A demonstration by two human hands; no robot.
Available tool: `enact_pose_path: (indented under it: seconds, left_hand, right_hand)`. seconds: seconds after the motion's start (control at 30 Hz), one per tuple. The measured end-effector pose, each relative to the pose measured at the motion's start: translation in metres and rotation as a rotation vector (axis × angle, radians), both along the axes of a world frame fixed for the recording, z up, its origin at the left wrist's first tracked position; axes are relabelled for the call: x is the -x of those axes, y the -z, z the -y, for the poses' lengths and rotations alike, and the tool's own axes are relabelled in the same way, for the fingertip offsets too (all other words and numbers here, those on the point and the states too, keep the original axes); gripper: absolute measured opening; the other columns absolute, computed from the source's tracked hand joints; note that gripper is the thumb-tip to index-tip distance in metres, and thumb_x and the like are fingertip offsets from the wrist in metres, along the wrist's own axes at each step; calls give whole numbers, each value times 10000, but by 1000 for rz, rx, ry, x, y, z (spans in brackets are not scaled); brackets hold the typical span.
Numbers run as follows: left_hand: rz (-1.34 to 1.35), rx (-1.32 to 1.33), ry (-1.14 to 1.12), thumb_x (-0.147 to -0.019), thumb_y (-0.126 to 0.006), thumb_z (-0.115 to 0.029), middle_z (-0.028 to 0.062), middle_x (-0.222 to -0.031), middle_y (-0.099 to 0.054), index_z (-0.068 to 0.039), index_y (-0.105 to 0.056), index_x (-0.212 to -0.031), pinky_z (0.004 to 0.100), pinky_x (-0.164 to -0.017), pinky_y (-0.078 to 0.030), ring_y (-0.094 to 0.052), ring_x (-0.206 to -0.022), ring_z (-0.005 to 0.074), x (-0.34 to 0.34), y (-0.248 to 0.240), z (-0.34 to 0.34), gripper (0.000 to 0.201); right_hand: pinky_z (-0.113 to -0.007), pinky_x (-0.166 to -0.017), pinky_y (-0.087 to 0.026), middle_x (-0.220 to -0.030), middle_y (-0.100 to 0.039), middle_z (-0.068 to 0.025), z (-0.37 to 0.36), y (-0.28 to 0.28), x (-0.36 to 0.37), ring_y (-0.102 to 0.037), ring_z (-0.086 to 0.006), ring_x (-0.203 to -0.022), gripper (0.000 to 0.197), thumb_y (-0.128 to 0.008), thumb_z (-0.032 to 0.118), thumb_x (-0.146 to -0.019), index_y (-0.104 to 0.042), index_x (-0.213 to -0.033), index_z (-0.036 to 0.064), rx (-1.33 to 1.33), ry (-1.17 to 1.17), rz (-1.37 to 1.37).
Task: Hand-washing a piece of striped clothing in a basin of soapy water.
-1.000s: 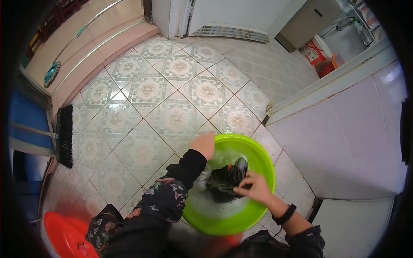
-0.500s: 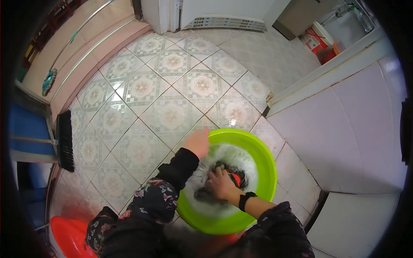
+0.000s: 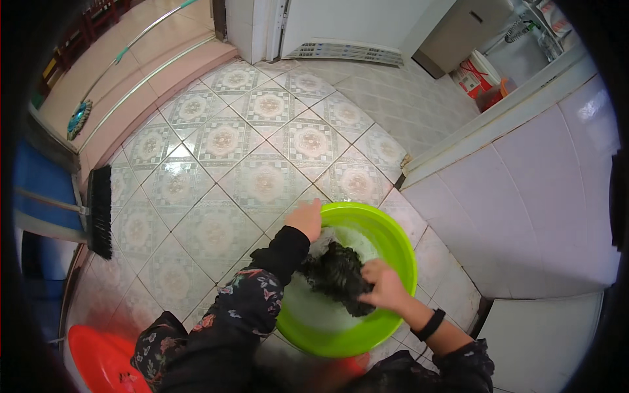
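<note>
A bright green basin (image 3: 405, 288) of whitish, sudsy water sits on the tiled floor in front of me. Bunched up in it is a wet black cloth (image 3: 337, 272), its exact kind unclear. My right hand (image 3: 385, 285), with a black band on the wrist, is closed on the cloth's right side. At the basin's far left rim, my left hand (image 3: 305, 221) grips the edge; some of its fingers are hidden behind the hand. Pale suds or something whitish lie between that hand and the cloth.
A red basin (image 3: 98, 357) stands at lower left. A black-bristled broom (image 3: 100, 213) and a mop (image 3: 80, 119) are on the left, by a raised step. Tiled wall (image 3: 524, 190) and a white panel (image 3: 540, 340) bound the right. A white bucket (image 3: 477, 73) is at far right.
My right hand has moved right, from the middle of the cloth to its right side. The black cloth now shows more, and its red patch is out of sight. My left hand stays at the rim.
</note>
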State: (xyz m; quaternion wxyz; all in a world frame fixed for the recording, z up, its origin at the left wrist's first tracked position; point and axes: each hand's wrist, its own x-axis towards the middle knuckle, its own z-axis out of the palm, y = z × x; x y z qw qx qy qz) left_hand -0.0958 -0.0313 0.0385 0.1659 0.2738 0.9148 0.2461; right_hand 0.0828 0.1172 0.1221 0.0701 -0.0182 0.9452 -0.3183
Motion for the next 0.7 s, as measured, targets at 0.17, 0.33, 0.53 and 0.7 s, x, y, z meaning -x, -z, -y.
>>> enact_pose_path:
  seconds: [0.17, 0.33, 0.53, 0.7]
  left_hand:
    - [7, 8, 21, -765, -495, -128, 210, -894, -525, -60, -432, -982, 447, -634, -466, -576, -757, 372, 3, 10, -4, 236]
    - [44, 29, 15, -741, -504, -80, 217, -850, -540, -46, -423, -986, 445, -647, -458, -564, -768, 381, 4, -2, -5, 260]
    - [9, -19, 54, -762, -470, -97, 207, -808, -554, -47, -435, -960, 447, -628, -466, -578, -744, 364, 5, 8, -4, 207]
    - [12, -30, 6, -768, -464, -96, 203, -810, -561, -50, -447, -941, 449, -632, -465, -577, -743, 365, 5, 11, -5, 179]
  right_hand:
    - [-486, -933, -304, -1131, -476, -162, 29, -8, -30, -360, -364, -1119, 427, -723, 322, -537, -616, -856, 59, -322, -393, 59]
    - [-577, -925, -249, -1299, -307, -197, 42, 55, -8, -266, -428, -1181, 539, -576, 464, -688, -511, -1146, 187, -437, -546, -6]
    - [-521, -901, -305, -1111, -518, -169, 50, 151, 40, -485, -319, -1044, 283, -504, 254, -722, -618, -934, 106, -646, -569, 416]
    - [-401, -816, -408, -895, -618, -133, 48, 139, 65, -572, -282, -885, 299, -532, 233, -711, -603, -944, 59, -469, -193, 179]
